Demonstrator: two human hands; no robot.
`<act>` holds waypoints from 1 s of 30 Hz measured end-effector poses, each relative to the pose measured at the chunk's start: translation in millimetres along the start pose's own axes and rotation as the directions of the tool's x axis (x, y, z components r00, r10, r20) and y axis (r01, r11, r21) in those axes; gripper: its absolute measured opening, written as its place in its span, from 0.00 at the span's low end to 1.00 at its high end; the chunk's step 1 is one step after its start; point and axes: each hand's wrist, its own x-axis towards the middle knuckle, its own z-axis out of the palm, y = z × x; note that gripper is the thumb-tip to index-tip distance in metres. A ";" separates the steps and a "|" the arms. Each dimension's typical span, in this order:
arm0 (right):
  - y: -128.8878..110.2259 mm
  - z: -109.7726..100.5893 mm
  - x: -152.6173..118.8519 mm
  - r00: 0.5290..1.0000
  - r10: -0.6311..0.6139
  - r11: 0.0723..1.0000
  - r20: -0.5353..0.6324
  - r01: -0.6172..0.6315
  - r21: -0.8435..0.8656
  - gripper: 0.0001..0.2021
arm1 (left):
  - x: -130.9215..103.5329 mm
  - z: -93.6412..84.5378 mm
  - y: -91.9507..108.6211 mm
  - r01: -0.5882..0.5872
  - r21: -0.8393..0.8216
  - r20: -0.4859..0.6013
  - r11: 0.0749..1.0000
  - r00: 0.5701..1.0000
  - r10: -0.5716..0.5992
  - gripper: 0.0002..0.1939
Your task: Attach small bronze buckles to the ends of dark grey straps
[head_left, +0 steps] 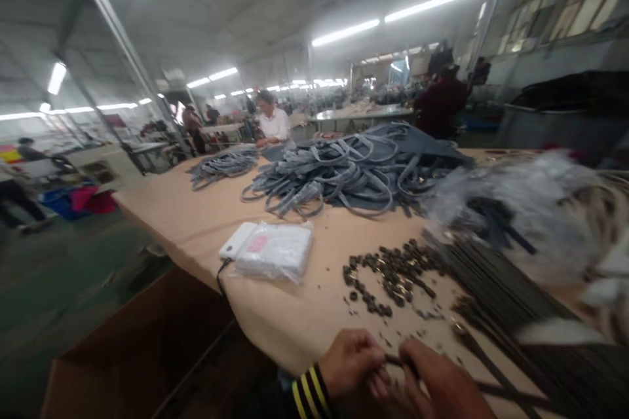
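At the near edge of the table, my left hand (351,361) is closed in a pinch on the end of a dark narrow strap (393,359). My right hand (437,380) is closed on the same strap, close beside the left, its fingers partly hidden. A dark length, seemingly of this strap, runs out to the right behind the right hand. Just beyond the fingers lie many small dark round pieces (381,308) with some brass-coloured metal bits among them. Right of these sits a bundle of dark straps (496,288), blurred at its near end.
Grey-blue looped straps (339,170) are heaped across the brown-covered table (171,209). A plastic-wrapped white packet (280,250) lies left of centre. Clear plastic bags (545,209) crowd the right side. An open cardboard box (113,347) stands below the left edge. A person (274,123) sits beyond the table.
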 end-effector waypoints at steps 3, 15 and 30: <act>-9.1 -16.4 4.6 0.992 0.060 0.998 0.111 -0.062 0.013 0.06 | -3.5 9.8 3.9 0.010 0.054 -0.060 0.998 0.998 -0.007 0.20; 34.1 -16.3 56.5 0.959 0.225 0.970 0.174 -0.237 0.049 0.10 | 5.5 -3.4 5.6 0.121 0.034 -0.146 0.992 0.983 -0.115 0.19; 30.1 -7.4 64.7 0.953 0.293 0.956 0.075 -0.293 -0.015 0.12 | 8.2 -2.6 5.3 0.113 0.008 -0.149 0.994 0.983 -0.110 0.17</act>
